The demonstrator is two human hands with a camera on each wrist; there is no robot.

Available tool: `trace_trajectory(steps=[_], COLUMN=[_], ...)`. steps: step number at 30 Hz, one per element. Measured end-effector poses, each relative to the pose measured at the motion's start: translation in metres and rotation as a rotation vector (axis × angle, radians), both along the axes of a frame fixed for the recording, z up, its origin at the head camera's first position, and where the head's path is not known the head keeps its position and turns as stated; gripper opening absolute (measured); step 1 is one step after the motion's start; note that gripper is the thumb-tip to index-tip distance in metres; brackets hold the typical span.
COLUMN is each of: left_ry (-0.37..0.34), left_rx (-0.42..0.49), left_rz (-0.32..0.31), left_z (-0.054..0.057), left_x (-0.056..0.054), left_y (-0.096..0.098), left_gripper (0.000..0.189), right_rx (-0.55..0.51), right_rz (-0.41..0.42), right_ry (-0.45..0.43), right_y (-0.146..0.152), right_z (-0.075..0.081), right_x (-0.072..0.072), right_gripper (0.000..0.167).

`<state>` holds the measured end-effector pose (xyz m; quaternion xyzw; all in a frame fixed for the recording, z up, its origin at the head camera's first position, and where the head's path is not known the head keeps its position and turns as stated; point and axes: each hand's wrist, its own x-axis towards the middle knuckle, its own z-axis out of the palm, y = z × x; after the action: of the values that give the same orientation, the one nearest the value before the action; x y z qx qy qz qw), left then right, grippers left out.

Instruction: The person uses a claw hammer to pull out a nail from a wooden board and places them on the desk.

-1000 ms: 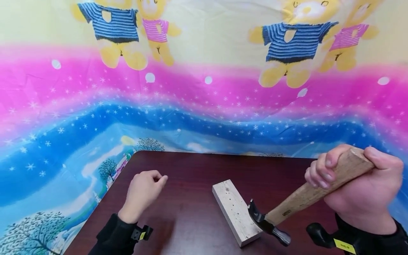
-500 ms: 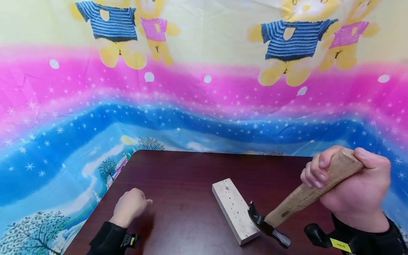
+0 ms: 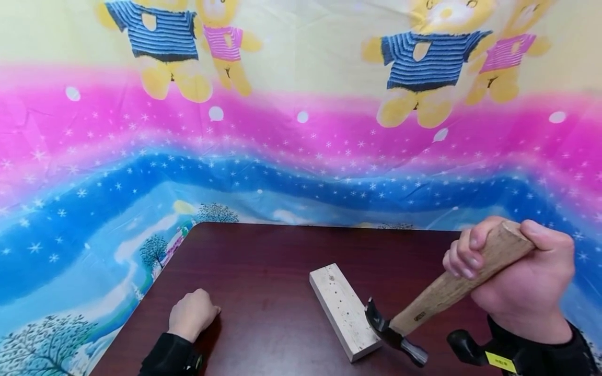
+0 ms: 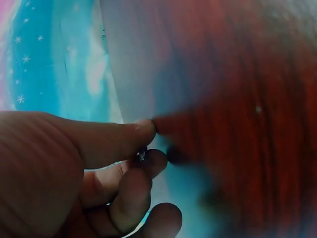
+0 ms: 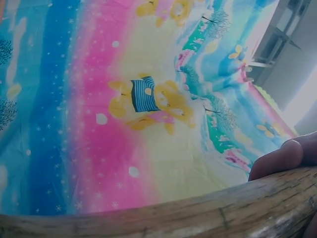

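My right hand point(image 3: 522, 277) grips the wooden handle of a claw hammer point(image 3: 423, 307) near its end, handle slanting up to the right. The dark hammer head, claw upward, overlaps the near right edge of a pale wooden block point(image 3: 343, 310) in the head view. Several small dark spots mark the block's top. Far to the left, my left hand point(image 3: 193, 315) is low over the table, back of the hand up. In the left wrist view its thumb and curled fingers pinch a small shiny metal piece point(image 4: 142, 154), mostly hidden; I cannot tell its kind. The hammer handle fills the right wrist view's bottom.
A dark red-brown table point(image 3: 263, 292) lies under everything, its left edge running down beside my left sleeve. Behind and left of it hangs a printed cloth point(image 3: 301, 130) with bears and snowflakes. A black wrist camera point(image 3: 470, 350) sits at my right cuff.
My left hand has moved down and to the left, closer to the tabletop. My right hand has shifted slightly left with the hammer still gripped; the block stays on the table.
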<state>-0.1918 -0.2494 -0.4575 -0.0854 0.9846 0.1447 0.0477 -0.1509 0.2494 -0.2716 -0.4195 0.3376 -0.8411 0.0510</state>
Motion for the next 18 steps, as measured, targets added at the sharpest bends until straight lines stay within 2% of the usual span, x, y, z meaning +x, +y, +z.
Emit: trace_trajectory(steps=[8, 18], left_ry=[0.022, 0.003], left_rx=[-0.028, -0.033], left_rz=[0.019, 0.026], left_z=[-0.0008, 0.0005], left_x=[0.0034, 0.0043], left_y=[0.0015, 0.0032], left_gripper=[0.042, 0.044], right_rx=[0.024, 0.027], right_rz=[-0.031, -0.023], right_ry=[0.047, 0.028], right_y=[0.0012, 0.0010], right_z=[0.0009, -0.0018], right_x=[-0.0005, -0.0033], right_gripper=[0.086, 0.087])
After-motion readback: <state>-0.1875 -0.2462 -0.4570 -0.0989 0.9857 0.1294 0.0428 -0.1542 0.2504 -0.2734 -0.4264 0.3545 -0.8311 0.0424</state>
